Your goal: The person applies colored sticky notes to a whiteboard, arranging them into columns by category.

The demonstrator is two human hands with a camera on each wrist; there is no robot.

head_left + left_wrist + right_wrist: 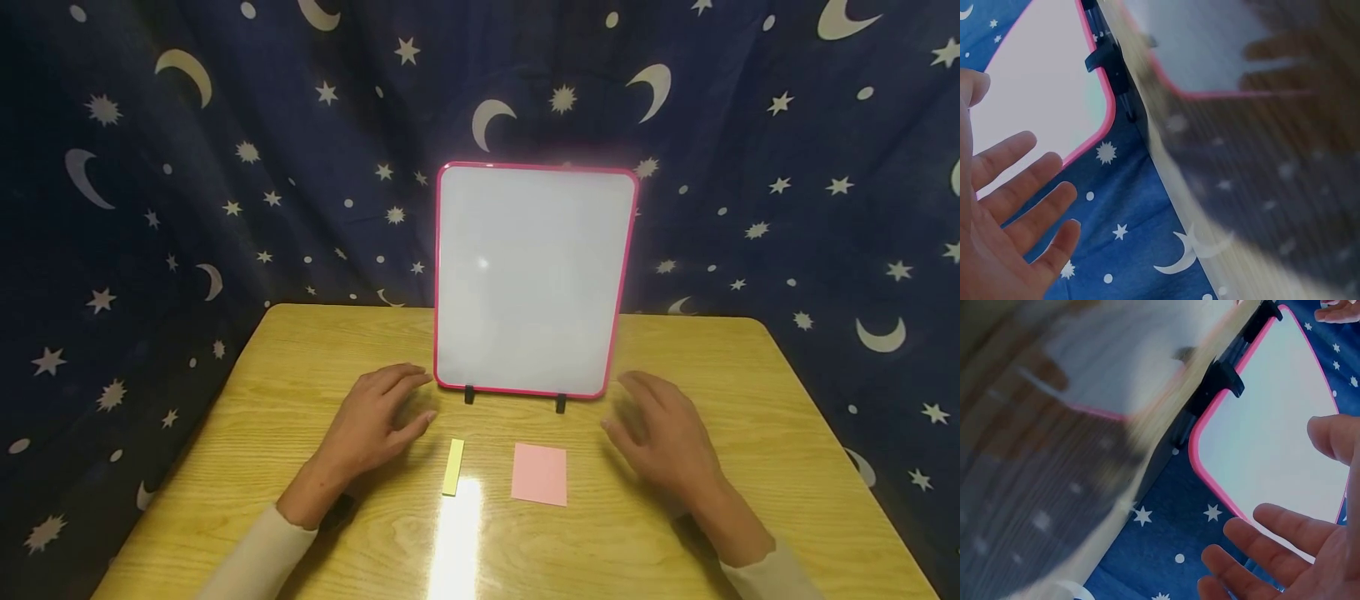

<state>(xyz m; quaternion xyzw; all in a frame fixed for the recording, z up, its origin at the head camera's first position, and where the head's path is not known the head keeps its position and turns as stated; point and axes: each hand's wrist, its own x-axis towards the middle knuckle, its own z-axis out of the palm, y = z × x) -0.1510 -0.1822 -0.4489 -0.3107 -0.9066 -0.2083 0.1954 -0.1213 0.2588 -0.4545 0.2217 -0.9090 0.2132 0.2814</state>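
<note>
A whiteboard (532,275) with a pink frame stands upright at the back of the table, its lower edge in two black stand clips (560,403). To its lower left is my left hand (382,414), fingers spread and relaxed around nothing; the left wrist view shows the same hand (1022,212) in front of the board. My right hand (660,429) hovers at the board's lower right, loosely curved and holding nothing. Between the hands lie a narrow yellow sticky note (453,467) and a square pink sticky note (539,474).
The wooden table (360,542) reflects a bright strip of light near its front. Behind it and along both sides hangs a dark blue curtain (300,208) with moons and stars.
</note>
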